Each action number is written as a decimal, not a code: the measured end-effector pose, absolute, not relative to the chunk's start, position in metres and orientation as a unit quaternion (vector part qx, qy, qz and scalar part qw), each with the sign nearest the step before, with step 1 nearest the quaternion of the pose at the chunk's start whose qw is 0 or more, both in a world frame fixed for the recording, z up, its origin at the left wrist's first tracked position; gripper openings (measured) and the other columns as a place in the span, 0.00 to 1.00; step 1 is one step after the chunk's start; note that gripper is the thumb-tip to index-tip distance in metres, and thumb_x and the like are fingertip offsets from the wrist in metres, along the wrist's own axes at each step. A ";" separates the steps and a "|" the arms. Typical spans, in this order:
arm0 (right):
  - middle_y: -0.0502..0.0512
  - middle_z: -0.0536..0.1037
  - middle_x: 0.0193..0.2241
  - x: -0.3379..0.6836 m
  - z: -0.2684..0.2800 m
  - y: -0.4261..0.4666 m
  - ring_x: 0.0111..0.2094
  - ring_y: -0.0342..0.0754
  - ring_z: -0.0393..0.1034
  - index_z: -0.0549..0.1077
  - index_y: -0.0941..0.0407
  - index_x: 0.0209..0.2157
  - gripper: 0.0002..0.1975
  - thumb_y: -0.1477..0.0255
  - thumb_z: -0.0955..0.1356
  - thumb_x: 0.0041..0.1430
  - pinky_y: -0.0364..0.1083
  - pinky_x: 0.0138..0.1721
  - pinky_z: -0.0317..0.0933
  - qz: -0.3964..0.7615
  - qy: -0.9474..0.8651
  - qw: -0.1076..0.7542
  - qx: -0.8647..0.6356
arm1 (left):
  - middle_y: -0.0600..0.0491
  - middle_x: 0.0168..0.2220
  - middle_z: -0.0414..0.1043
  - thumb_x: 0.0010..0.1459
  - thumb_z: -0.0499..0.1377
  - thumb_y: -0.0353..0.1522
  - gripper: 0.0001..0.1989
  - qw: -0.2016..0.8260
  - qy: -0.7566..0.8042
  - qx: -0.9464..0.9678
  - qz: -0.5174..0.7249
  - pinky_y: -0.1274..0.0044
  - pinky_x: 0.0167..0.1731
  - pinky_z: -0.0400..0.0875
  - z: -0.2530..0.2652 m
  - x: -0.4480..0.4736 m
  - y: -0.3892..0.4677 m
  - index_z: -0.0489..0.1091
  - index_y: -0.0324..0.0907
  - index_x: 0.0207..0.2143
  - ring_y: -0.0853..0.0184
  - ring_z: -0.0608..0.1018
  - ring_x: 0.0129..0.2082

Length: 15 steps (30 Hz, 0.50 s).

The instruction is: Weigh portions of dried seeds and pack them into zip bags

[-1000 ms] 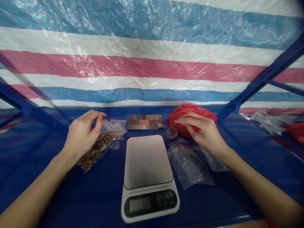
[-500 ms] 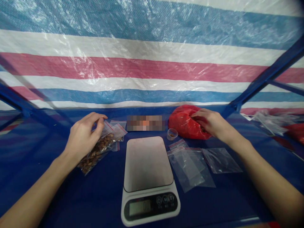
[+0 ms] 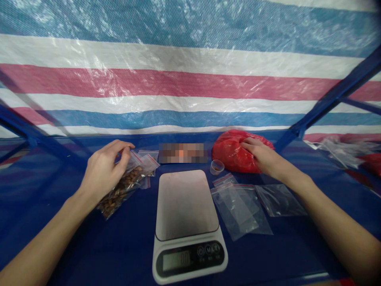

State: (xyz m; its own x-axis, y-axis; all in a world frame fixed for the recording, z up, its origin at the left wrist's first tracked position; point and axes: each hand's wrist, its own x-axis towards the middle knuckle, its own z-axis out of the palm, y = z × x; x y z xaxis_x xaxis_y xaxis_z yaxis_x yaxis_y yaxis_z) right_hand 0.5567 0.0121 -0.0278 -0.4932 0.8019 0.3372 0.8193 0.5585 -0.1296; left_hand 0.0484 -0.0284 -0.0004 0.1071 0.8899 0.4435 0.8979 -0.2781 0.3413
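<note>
My right hand (image 3: 263, 155) is closed on the red plastic bag (image 3: 230, 153), its fingers pressed into the crumpled plastic on the right side. The bag's contents are hidden. My left hand (image 3: 108, 165) hovers over or rests on small clear zip bags (image 3: 129, 182) of brown, nut-like pieces. Its fingers are loosely curved, with a gap to the thumb and nothing visible between them. Between my hands stands a white kitchen scale (image 3: 187, 208) with a bare plate; its display seems to read zero. A small clear cup (image 3: 216, 167) with a little brown matter sits beside the red bag.
Several flat clear zip bags (image 3: 242, 206) lie right of the scale. A blurred-out rectangular object (image 3: 183, 153) is behind it. More clear plastic (image 3: 342, 151) lies at far right. Blue metal bars (image 3: 321, 103) and a striped tarp (image 3: 178, 83) enclose the blue table.
My right hand has shifted slightly, from the red bag's opening, where brown contents showed, to its outside; the plastic now covers them. My left hand stays in place.
</note>
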 end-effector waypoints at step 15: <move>0.65 0.85 0.44 0.539 -0.017 0.005 0.46 0.58 0.81 0.81 0.56 0.36 0.17 0.83 0.62 0.57 0.52 0.49 0.71 -0.008 -0.842 0.202 -0.499 | 0.49 0.47 0.84 0.70 0.50 0.41 0.19 0.019 -0.604 -0.738 -0.302 0.65 0.51 0.76 -0.005 0.048 -0.025 0.78 0.45 0.47 0.54 0.84 0.49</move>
